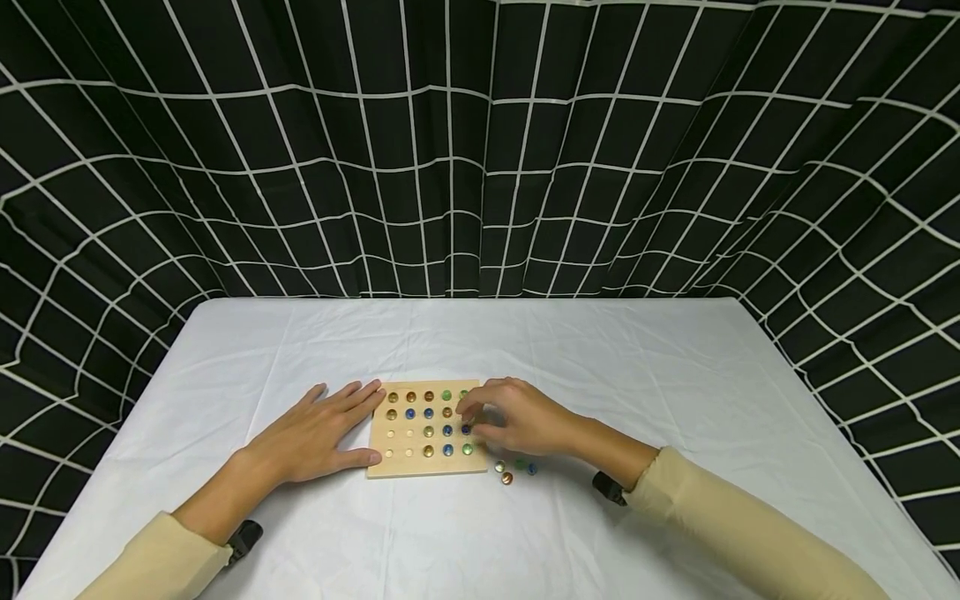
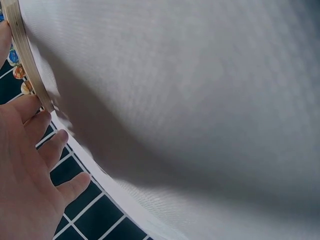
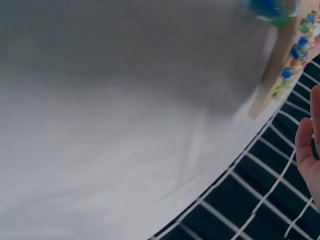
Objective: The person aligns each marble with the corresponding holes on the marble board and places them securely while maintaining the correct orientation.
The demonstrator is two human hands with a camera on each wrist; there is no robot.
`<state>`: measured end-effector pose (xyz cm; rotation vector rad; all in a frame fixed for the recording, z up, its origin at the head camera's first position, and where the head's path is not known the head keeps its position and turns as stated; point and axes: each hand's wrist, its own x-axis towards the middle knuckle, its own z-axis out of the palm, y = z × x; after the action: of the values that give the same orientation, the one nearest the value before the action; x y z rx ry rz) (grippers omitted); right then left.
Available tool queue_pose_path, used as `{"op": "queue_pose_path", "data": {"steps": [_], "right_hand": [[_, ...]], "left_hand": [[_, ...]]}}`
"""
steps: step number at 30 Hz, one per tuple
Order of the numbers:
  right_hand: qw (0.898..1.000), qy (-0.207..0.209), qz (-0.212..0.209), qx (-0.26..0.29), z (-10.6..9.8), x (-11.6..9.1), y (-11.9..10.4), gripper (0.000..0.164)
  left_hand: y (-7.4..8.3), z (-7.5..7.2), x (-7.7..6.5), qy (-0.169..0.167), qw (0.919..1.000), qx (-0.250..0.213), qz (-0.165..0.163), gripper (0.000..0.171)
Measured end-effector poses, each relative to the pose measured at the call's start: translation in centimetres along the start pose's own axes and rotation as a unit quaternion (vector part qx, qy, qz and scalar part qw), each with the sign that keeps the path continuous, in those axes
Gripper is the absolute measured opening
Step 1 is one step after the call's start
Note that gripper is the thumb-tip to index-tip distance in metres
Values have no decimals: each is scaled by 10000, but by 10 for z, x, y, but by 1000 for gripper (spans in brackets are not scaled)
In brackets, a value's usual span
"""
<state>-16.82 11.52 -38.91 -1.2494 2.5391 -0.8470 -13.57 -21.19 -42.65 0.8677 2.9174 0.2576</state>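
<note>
A pale wooden board with rows of holes lies on the white cloth, and coloured glass marbles sit in most of them. In its lower left several holes are bare. My left hand lies at the board's left edge, fingers spread, index finger and thumb touching it. My right hand hovers over the right side with bent fingers, thumb near a dark blue marble. Whether its fingertips pinch a marble is hidden. In the right wrist view its fingers are partly cut off.
Several loose marbles, orange, green, blue and clear, lie on the cloth by the board's lower right corner, below my right wrist. The white-covered table ends at a black curtain with a white grid. Black wrist devices sit at my cuffs.
</note>
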Motion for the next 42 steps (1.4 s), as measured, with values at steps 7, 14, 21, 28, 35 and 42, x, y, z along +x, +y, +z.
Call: {"op": "queue_pose_path", "data": {"steps": [7,14,21,28,35,42], "right_hand": [[9998,-38,168,58,-6,-29,15,27],[9983,-236,462,259,-8,-54,25,31],[9981,-328,440,296,-5,-71,33,35],[9979,-332,526,184,-1,-79,38,37],[9988,-245,394,181,1,-80,39,35],[9989,-207,368,205,3,-79,38,32]], "left_hand": [[0,-1,0,0,10000,3,-6,89],[0,-1,1,-22,10000,4,-24,89],[1,-2,0,-44,10000,31,-50,90],[1,-2,0,-44,10000,14,-35,90],[2,0,0,-75,9999,13,-77,91],[2,0,1,-77,9999,20,-84,91]]}}
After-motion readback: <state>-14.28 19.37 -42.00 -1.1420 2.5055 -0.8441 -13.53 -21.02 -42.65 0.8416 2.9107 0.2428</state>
